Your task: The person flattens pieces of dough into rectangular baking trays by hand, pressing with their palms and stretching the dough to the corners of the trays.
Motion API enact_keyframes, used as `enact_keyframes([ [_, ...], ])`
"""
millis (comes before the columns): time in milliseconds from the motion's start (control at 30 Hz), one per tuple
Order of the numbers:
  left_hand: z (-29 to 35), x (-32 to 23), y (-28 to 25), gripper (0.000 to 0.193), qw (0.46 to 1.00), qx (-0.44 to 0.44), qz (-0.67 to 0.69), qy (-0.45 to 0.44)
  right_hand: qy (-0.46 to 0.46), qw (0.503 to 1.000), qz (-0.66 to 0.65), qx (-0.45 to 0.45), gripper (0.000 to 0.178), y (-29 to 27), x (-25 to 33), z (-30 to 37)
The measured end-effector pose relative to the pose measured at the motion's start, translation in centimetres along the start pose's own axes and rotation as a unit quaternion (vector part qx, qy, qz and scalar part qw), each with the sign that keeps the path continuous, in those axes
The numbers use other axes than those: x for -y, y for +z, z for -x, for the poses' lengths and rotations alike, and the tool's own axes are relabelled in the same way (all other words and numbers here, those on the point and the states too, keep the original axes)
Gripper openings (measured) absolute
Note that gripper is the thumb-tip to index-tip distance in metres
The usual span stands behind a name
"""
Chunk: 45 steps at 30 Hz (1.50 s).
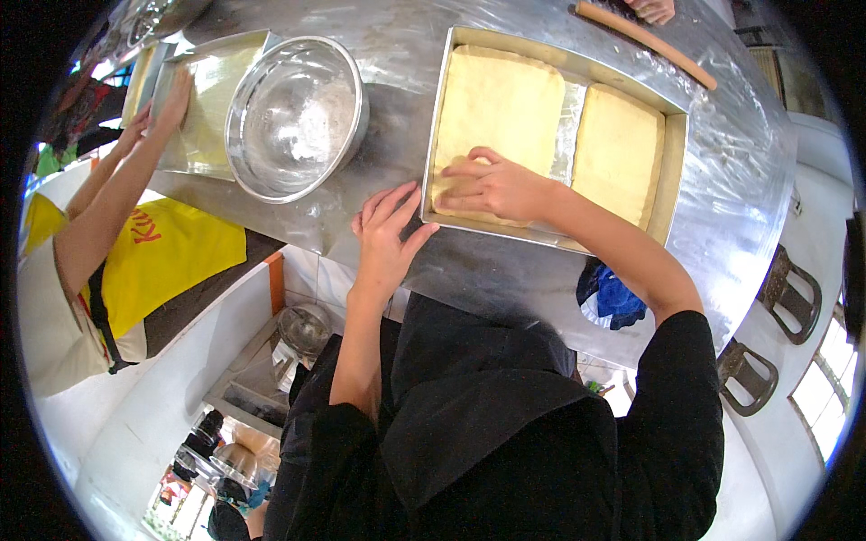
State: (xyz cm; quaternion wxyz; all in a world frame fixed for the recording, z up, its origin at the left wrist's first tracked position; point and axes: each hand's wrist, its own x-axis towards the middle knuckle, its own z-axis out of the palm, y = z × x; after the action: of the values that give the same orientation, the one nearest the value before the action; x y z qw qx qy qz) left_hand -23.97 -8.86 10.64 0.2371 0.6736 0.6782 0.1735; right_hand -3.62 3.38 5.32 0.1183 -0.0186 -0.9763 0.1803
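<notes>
A rectangular metal baking pan (675,162) lies on the steel table in front of me. Two flat sheets of pale yellow dough are in it: a larger dough sheet (501,99) on the left and a smaller dough sheet (619,149) on the right, with a strip of bare pan between them. My right hand (496,187) rests on the near part of the larger sheet, its fingers stretched out and somewhat apart. At the pan's near left corner, the fingers of my left hand (390,225) are spread and touch the outside of the wall.
Left of the pan stands a large steel bowl (263,117) with whitish residue inside. Beyond it, a co-worker's hands (171,104) are at another metal pan (216,117). A wooden rolling pin (649,45) lies at the far right, near another person's hand (653,9). Brown chairs (750,377) stand at right.
</notes>
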Motion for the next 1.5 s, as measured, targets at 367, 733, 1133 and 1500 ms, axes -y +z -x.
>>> enact_keyframes([
  [367,-0.1,0.1,-0.2,0.050,1.000,0.002,0.003,0.007,0.047,0.994,0.082,0.053,0.048,0.4,1.1,-0.5],
  [733,-0.2,0.4,0.2,0.049,1.000,0.000,0.023,0.004,0.050,0.994,0.098,-0.025,0.047,0.9,1.5,0.8],
  [1133,-0.5,0.3,-0.3,0.050,1.000,0.006,0.020,0.010,0.100,0.988,0.117,0.006,0.049,0.3,1.9,0.3],
  [1500,-0.5,0.5,-0.7,0.049,0.999,0.022,0.022,0.026,0.094,0.989,0.109,0.022,0.047,0.4,1.6,0.0],
])
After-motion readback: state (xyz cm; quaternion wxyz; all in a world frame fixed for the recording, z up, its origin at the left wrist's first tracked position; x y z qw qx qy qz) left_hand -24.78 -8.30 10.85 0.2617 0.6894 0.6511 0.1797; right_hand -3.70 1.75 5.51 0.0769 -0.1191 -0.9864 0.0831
